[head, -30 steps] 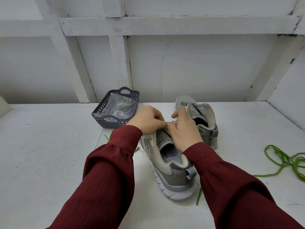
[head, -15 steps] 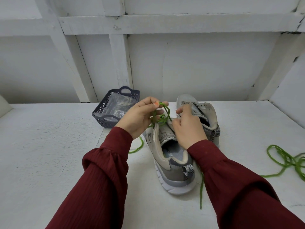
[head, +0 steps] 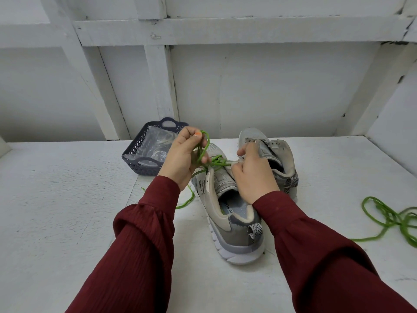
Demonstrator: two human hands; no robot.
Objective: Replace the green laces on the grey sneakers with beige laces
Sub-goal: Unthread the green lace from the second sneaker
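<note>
The left hand is raised over the near sneaker, fingers curled and pinching a bunch of green lace whose loops run down to the shoe's eyelets. The right hand rests on that sneaker's tongue area, fingers bent; whether it pinches the lace cannot be told, since its fingertips are hidden.

Two grey sneakers stand side by side on the white table; the far sneaker is partly covered by the right hand. A second green lace lies loose at the right, cut off by the edge. One dark basket sits behind the left hand, holding a clear bag whose contents are hard to make out.
</note>
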